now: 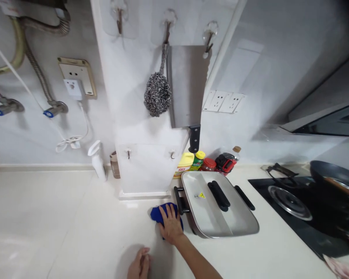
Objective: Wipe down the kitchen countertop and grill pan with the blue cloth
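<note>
Left hand (140, 265) holding nothing visible, fingers half-curled; right hand (171, 228) resting finger-splayed on blue cloth (157, 214); rightward overreach risking bumped pan handle (178, 200)

1. 2 hands are showing: L hand (139, 265) & R hand (171, 228).
2. 1 cloth (158, 214) is lying under the R.
3. 1 pan (202, 232) is sitting nearby, w/ 1 lid (192, 182).
4. 2 side handles (244, 197) are sticking out; 1 lid handle (218, 196) is running on top.
5. 5 hooks (120, 23) are showing (3 upper, 2 lower).
6. 1 knife (188, 87) & 1 scrubber (157, 95) are hanging.
7. 3 socket plates (88, 85) are showing (1 L, 2 R), w/ 1 plug (73, 88).
8. 2 blue-capped valves (54, 111) are jutting out.
9. 1 white bottle (98, 164) is standing.
10. Min. 4 bottles/jars (208, 164) are crowding together; exact no. unclear.
11. 1 stove (305, 232) is showing, w/ 1 wok (322, 174).
</note>
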{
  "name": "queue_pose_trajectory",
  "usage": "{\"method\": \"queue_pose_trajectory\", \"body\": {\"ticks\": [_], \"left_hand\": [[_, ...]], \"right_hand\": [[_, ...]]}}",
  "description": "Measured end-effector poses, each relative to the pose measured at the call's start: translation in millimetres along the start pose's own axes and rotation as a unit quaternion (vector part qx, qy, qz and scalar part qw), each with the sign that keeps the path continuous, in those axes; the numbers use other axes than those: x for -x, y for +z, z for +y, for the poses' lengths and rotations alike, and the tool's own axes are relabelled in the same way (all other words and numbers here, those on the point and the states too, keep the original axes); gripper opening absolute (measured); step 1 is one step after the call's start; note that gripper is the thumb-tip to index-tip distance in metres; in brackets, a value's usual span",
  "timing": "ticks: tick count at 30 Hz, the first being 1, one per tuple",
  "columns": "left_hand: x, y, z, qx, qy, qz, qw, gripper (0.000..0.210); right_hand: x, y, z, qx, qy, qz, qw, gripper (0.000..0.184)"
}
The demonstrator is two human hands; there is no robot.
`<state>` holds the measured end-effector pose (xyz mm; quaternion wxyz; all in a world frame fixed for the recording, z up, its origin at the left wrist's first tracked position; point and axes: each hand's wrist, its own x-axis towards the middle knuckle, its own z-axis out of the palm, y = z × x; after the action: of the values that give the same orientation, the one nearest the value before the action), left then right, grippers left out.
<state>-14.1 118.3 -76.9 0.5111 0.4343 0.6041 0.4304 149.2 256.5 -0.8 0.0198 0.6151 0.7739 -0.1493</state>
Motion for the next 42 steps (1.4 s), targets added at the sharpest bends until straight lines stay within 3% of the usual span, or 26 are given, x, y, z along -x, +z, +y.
{"method": "queue_pose_trajectory", "body": {"ticks": [6,9,12,17,21,23,25,28,30,32,34,35,38,42], "left_hand": [[0.2,4.1,39.5,0.072,-0.079,0.001,0.994,0.073],[4.1,3.0,46.5,0.047,-0.046,0.01,0.998,0.065],[7.6,2.1,44.3,-0.063,0.032,0.035,0.997,0.056],[7.4,-1.9,60.9,-0.144,0.154,0.005,0.977,0.073],[-3.0,-5.5,116.4,-0.062,0.18,-0.059,0.98,0.088],[-11.3,-6.4,151.9,-0.017,0.216,-0.049,0.975,0.074],[-19.4,-8.5,183.0,-0.002,0.258,0.0,0.966,0.046],[-26.3,-20.9,204.1,0.013,0.306,0.052,0.951,0.019],[-24.5,-39.3,195.2,-0.03,0.321,0.034,0.946,0.015],[-16.5,-64.9,170.6,-0.141,0.303,-0.022,0.942,0.015],[-2.8,-93.2,138.7,-0.287,0.23,-0.085,0.926,0.028],[5.3,-106.4,123.4,-0.309,0.202,-0.086,0.925,0.033],[28.4,-132.7,90.8,-0.332,0.127,-0.055,0.933,0.044],[40.0,-124.8,78.7,-0.283,0.084,-0.043,0.954,0.051]], "right_hand": [[49.8,0.2,2.5,-0.037,-0.086,-0.049,0.994,0.087],[66.1,-3.6,13.4,-0.062,-0.097,-0.057,0.992,0.086],[74.7,-8.0,20.8,-0.047,-0.083,-0.036,0.995,0.07],[89.5,-41.4,17.6,-0.118,-0.204,0.042,0.971,0.054],[90.0,-100.0,2.6,-0.129,-0.289,0.155,0.936,0.05],[86.5,-127.2,-5.7,-0.087,-0.312,0.248,0.913,0.047],[85.6,-143.5,-12.6,-0.033,-0.316,0.322,0.892,0.046],[97.3,-138.0,-18.4,0.017,-0.318,0.347,0.882,0.049],[113.8,-115.8,-16.8,0.017,-0.341,0.284,0.896,0.047],[132.2,-86.0,-8.5,-0.006,-0.366,0.159,0.917,0.038],[146.5,-56.5,5.8,-0.035,-0.352,0.039,0.935,0.021],[150.5,-43.7,13.9,-0.047,-0.331,0.012,0.942,0.021],[147.4,-17.2,32.5,-0.089,-0.275,0.026,0.957,0.029],[113.4,-3.2,25.6,-0.117,-0.247,0.092,0.957,0.043]]}}
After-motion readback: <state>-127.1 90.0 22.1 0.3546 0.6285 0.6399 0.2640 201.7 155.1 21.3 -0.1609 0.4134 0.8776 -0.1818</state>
